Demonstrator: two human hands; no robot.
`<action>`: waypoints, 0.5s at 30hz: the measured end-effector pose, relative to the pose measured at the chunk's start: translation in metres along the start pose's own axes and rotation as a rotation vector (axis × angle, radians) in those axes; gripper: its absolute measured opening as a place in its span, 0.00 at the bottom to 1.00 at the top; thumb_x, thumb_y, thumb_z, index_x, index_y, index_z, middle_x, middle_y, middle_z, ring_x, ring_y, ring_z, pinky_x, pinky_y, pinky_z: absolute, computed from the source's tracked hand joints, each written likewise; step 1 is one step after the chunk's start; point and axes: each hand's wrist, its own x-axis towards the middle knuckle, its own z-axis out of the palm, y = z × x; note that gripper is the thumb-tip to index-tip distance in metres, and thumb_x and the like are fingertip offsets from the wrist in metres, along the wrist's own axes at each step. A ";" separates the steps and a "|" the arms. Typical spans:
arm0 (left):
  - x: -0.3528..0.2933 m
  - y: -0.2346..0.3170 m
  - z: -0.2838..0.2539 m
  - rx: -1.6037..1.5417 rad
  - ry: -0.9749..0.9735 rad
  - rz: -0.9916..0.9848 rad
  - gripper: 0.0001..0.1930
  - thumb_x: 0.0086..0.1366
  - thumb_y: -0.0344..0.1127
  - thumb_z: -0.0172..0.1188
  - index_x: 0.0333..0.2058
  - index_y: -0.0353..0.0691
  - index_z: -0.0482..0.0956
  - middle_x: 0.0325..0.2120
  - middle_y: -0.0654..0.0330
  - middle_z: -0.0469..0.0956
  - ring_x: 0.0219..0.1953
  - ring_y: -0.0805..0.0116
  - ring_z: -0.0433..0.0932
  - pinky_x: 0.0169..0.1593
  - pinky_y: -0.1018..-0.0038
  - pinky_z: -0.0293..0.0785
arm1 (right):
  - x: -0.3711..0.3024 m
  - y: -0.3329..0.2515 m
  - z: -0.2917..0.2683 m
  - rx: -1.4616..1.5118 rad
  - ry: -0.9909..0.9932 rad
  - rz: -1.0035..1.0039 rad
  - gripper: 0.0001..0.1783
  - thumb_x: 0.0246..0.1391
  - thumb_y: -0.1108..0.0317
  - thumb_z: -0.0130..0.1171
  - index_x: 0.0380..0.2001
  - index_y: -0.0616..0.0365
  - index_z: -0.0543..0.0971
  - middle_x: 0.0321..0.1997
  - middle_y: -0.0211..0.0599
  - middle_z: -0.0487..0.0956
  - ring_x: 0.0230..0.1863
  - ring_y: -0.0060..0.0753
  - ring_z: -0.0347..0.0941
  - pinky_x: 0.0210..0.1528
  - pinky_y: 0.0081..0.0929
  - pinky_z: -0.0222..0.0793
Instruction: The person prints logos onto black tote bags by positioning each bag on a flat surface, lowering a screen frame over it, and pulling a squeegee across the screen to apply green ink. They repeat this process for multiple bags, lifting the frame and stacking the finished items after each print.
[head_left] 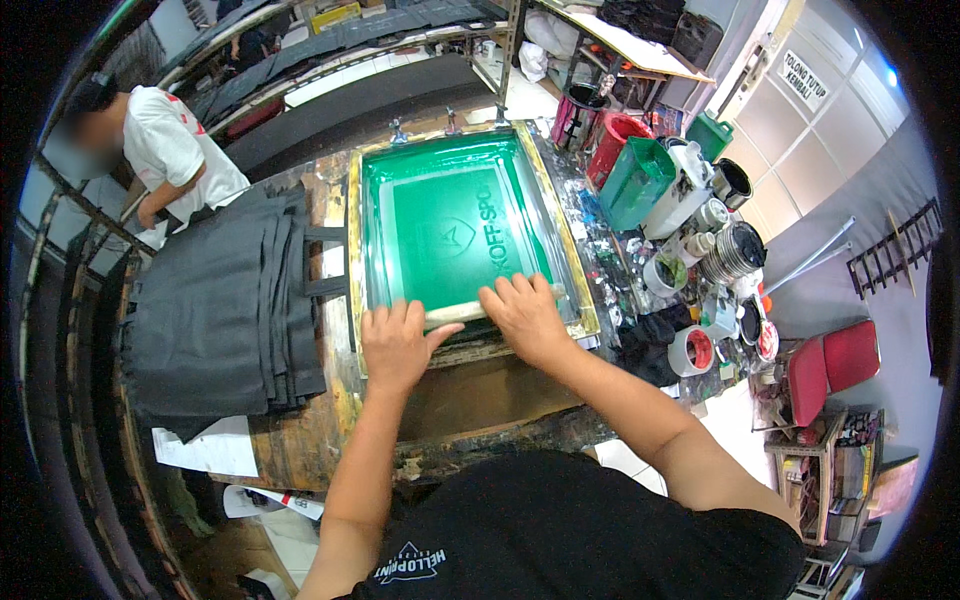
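Nearest, left hand [395,345] and right hand [522,315] laid side by side on a pale squeegee [462,312], both grips closed over its handle, pressing down for even force across the blade. Squeegee at the near edge of the green screen frame [455,225], flat on the stained surface [300,440]. Left of it, stacked dark cloth [220,310], within easy reach. Right, ink pots [700,260]. Farther, another person [170,150] standing.

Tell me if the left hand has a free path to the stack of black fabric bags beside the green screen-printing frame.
Probably yes. The left hand presses the pale squeegee at the near edge of the green screen-printing frame, and the stack of black fabric bags lies just to its left with only bare worktable between.
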 end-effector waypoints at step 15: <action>-0.121 -0.056 -0.015 -0.108 -0.304 -0.575 0.54 0.37 0.58 0.84 0.64 0.42 0.75 0.54 0.49 0.71 0.59 0.45 0.67 0.62 0.51 0.60 | -0.053 -0.038 0.000 0.120 -0.126 0.094 0.25 0.57 0.59 0.61 0.57 0.53 0.73 0.51 0.40 0.75 0.54 0.40 0.70 0.61 0.54 0.55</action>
